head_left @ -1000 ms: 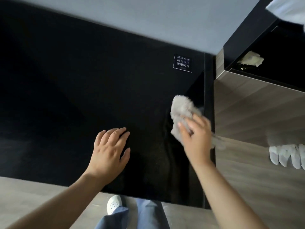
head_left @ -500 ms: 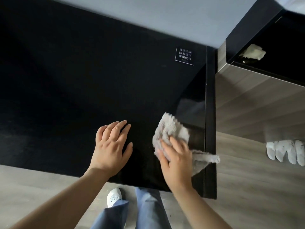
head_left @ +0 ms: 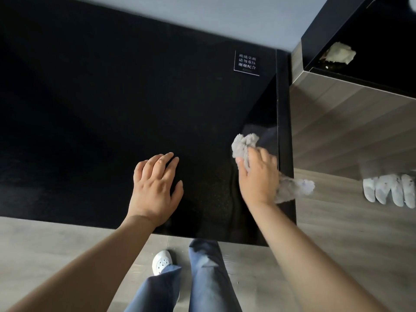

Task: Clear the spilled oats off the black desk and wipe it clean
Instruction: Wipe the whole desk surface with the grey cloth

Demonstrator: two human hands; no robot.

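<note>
The glossy black desk point(head_left: 112, 97) fills the upper left of the view, and I see no oats on its surface. My right hand point(head_left: 258, 176) holds a grey fluffy cloth point(head_left: 244, 144) against the desk near its right edge. One end of the cloth hangs past that edge. My left hand point(head_left: 155, 188) rests flat on the desk near the front edge, fingers spread, holding nothing.
A small white-lettered label point(head_left: 247, 62) sits at the desk's back right corner. Right of the desk stands a black bin point(head_left: 364, 37) with a crumpled pale tissue point(head_left: 340, 54) inside. White gloves point(head_left: 389, 190) lie on the wooden floor at right. My legs and a white shoe point(head_left: 161, 262) are below the front edge.
My right hand swept the cloth from the right edge towards the front middle, then back out to the right edge. My left hand stayed in place.
</note>
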